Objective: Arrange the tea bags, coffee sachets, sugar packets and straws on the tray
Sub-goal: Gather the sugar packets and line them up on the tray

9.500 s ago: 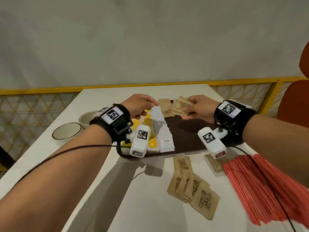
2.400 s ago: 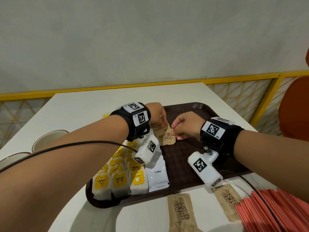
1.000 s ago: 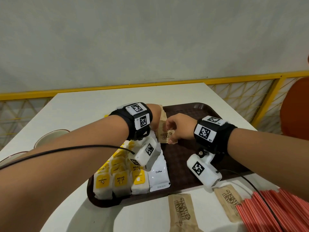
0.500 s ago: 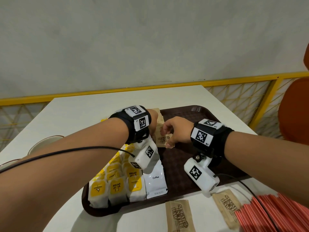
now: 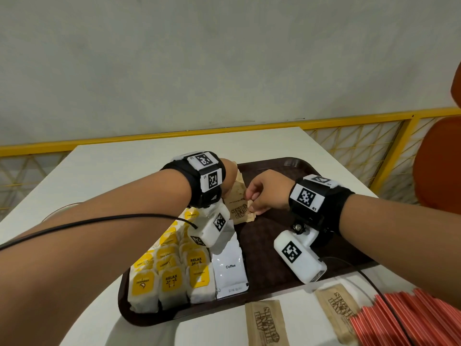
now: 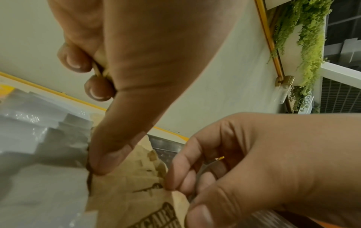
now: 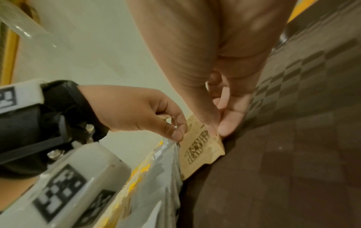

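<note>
On the brown tray (image 5: 279, 166), upright sugar packets (image 5: 239, 208) are pinched by the right hand (image 5: 267, 193). Their other edge is pinched by the left hand (image 6: 136, 77), beside the coffee sachets (image 5: 230, 268).

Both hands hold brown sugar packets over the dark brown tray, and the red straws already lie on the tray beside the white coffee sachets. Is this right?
Not quite. The head view shows the bundle of red straws lying on the white table, off the dark brown plastic tray. The rest holds: both hands pinch brown paper sugar packets over it.

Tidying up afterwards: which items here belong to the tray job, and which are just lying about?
Job:
tray
tea bags
coffee sachets
sugar packets
straws

Lying about:
bowl
orange chair
</note>
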Demonstrator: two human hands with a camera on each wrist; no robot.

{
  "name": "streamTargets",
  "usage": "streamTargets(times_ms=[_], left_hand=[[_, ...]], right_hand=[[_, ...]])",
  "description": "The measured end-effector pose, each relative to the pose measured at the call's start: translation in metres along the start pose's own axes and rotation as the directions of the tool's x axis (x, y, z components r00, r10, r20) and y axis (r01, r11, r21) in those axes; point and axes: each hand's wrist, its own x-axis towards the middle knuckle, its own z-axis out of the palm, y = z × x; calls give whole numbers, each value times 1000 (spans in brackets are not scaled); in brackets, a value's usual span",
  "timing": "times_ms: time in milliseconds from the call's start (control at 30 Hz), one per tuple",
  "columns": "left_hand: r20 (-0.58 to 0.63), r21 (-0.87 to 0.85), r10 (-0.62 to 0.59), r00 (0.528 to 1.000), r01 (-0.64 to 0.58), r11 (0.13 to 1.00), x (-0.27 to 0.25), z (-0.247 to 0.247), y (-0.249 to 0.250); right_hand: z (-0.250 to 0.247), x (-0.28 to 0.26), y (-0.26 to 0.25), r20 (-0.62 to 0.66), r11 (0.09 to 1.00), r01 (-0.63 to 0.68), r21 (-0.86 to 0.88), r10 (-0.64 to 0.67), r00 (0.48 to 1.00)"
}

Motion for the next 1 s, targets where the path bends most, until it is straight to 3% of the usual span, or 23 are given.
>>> streamTargets(times_ms=[667, 900, 1000], left_hand=[[-10, -126, -34, 999, 32, 992, 1, 10, -6], [-58, -290, 7, 998, -24, 957, -17, 0, -6], [-175, -502, 7, 985, -95, 859, -30, -9, -12]], right_hand=[[-1, 5, 0, 15, 982, -100, 159, 99, 995], [1, 1, -6, -21, 990, -127, 56, 128, 992], [-4, -2, -7, -132, 996, -88, -7, 87, 987]])
